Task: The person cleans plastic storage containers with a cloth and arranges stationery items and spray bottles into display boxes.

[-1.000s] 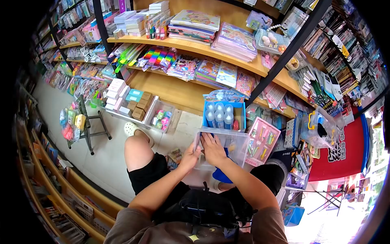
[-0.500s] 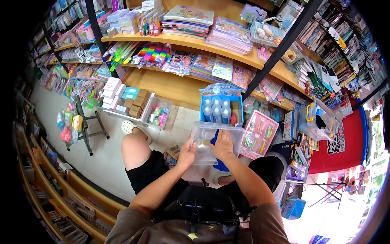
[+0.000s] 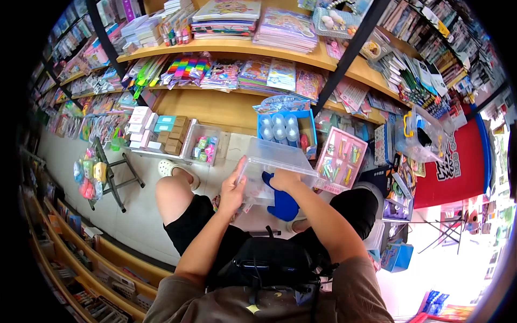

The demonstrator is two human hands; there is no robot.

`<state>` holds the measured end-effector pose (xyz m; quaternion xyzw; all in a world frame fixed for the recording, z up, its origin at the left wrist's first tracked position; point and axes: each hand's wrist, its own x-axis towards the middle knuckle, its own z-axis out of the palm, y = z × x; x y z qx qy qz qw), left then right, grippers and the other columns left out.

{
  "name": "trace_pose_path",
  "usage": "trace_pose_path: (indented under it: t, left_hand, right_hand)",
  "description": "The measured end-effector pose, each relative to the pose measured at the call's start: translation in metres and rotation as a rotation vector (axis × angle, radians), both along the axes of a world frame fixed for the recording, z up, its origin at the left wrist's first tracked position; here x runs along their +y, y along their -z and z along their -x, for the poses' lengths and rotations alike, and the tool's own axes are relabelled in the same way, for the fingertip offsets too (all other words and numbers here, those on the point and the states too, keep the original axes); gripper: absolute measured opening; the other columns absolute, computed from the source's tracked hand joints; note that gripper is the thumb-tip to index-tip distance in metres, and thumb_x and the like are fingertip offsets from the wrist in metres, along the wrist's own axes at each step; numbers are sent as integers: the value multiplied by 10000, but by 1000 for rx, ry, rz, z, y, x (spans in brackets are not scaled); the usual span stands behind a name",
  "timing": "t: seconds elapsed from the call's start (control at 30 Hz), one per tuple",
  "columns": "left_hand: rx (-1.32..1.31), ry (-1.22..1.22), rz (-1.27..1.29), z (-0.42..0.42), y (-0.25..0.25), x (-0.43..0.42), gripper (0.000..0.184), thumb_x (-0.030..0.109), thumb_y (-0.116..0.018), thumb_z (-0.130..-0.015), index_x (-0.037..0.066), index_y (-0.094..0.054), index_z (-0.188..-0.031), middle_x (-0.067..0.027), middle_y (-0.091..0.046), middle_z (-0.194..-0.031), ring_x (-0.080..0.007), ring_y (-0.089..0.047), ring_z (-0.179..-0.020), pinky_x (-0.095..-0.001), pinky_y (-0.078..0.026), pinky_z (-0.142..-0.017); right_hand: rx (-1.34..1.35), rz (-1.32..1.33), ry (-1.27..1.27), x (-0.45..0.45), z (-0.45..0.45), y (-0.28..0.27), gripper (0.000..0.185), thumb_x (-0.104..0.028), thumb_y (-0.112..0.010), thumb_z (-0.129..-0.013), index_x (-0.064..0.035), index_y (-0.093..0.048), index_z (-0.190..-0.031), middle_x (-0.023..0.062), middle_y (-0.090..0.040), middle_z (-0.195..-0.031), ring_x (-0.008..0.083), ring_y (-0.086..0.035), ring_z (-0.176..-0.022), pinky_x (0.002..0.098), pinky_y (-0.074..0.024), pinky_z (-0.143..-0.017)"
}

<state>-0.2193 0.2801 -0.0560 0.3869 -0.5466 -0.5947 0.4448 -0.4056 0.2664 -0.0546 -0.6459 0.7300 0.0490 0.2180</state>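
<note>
A clear plastic box [image 3: 281, 153] is held tilted above the floor between my knees. My left hand [image 3: 232, 191] grips its left side, thumb along the wall. Bunched in my right hand [image 3: 285, 181] is a blue cloth [image 3: 284, 207], pressed at the box's inside or near wall; which one I cannot tell through the plastic. Part of the cloth hangs below my fingers. Just beyond the box stands a blue display carton [image 3: 305, 125] of clear-capped bottles [image 3: 279, 129].
A pink tray of small items [image 3: 341, 160] lies to the right. Further left are a clear bin [image 3: 214, 140] and stacked small boxes [image 3: 175, 135]. Wooden shelves [image 3: 226, 49] with books rise ahead. A folding stool [image 3: 123, 177] stands at left, a low bookshelf [image 3: 102, 264] behind it.
My right hand has gone from lying flat with fingers spread to bunching the blue cloth, more of which now shows. The box is tilted differently, and the whole view has shifted.
</note>
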Motion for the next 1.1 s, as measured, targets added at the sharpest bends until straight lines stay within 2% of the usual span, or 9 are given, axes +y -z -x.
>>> trace_pose_path:
  t: [0.1,0.23,0.33,0.43,0.5,0.63,0.83,0.93,1.1]
  left_hand:
    - [32,18,-18,-3,10,-4,443,41,-438,-888,40,-354,-1323,-62,-392,-1345,-148,-346,-1228,-263,-244,-1003]
    - [187,-50,-128,5,18,0,364,120,-467,-908,33,-449,-1260,16,-535,-980,-55,-452,-859,-207,-369,-774]
    - [291,-112,-162,15,8,3,318,158,-488,-908,29,-499,-1198,67,-452,-811,-24,-353,-718,-183,-320,-640]
    - [345,9,-170,5,15,-4,539,202,-494,-904,26,-266,-1359,-109,-380,-1329,-163,-373,-1193,-316,-286,-988]
    - [239,6,-166,8,18,-4,517,194,-486,-908,12,-286,-1348,-102,-403,-1310,-158,-382,-1183,-309,-285,-987]
    - [78,15,-122,6,27,-1,476,189,-480,-912,-11,-333,-1318,-85,-450,-1260,-146,-409,-1145,-293,-297,-970]
    - [-123,-56,37,-1,12,-1,358,171,-480,-910,-8,-468,-1219,-64,-547,-1121,-118,-488,-1009,-273,-375,-887]
    - [-53,-168,99,-3,14,-8,283,161,-486,-905,-6,-532,-1130,-39,-578,-1020,-95,-504,-922,-259,-410,-817]
    - [-85,-263,114,-14,8,-15,274,155,-487,-903,-5,-526,-1122,-32,-579,-976,-89,-497,-882,-256,-417,-776]
  right_hand:
    - [-108,-141,78,1,-11,-27,358,-261,-503,-724,-44,-643,-972,224,-570,-1072,332,-508,-1073,404,-399,-900]
    - [-199,164,-204,0,-24,10,293,-170,-495,-672,-32,-658,-874,203,-601,-927,341,-542,-943,416,-434,-824]
    - [-314,294,-202,0,-42,8,283,-70,-492,-660,-11,-643,-892,177,-577,-903,343,-529,-905,417,-419,-831]
    - [-531,497,-51,-4,-46,14,356,11,-469,-651,24,-597,-983,195,-572,-965,376,-505,-967,415,-394,-875]
    - [-622,798,37,-3,-49,20,391,18,-463,-651,33,-573,-1026,210,-564,-1002,388,-493,-999,407,-386,-891]
    - [-657,344,36,4,-43,10,422,-2,-468,-657,27,-554,-1069,224,-533,-1090,373,-482,-1042,401,-376,-907]
    - [-549,138,-62,-4,-42,-1,316,-46,-487,-674,2,-600,-965,207,-555,-1007,346,-510,-995,392,-413,-849]
    - [-511,367,-219,7,-45,-3,259,-53,-489,-678,-13,-616,-901,174,-563,-940,325,-527,-946,386,-430,-816]
    - [-742,288,-364,39,-48,-27,245,-43,-481,-660,-50,-630,-854,135,-572,-893,316,-541,-901,398,-433,-806]
